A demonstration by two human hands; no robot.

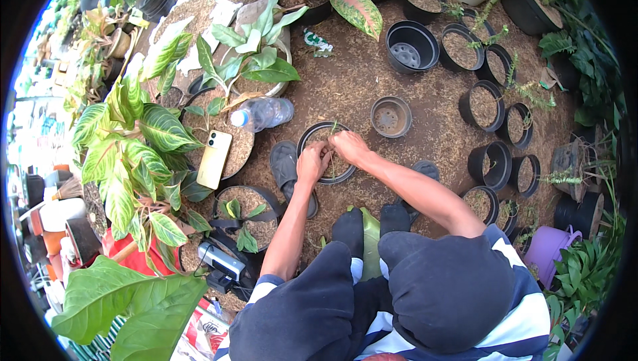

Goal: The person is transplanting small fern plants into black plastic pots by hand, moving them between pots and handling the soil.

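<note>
Both hands meet over a round black pot (343, 179) on the ground between my feet. My left hand (314, 161) is at the pot's left side, its fingers drawn together; what they hold, if anything, is too small to make out. My right hand (349, 146) reaches in from the right, fingers pinched around a thin green sprig (335, 127) that sticks up by the fingertips. Much of the pot's inside is hidden by my hands. A smaller brown-grey pot (391, 117) stands just beyond my right hand.
A clear plastic bottle (271, 114) lies left of the pot, near a gold phone (214, 159). Leafy potted plants (159, 128) crowd the left. An empty black pot (412, 47) and several soil-filled pots (482, 105) line the right. Dark sandals (284, 168) flank the pot.
</note>
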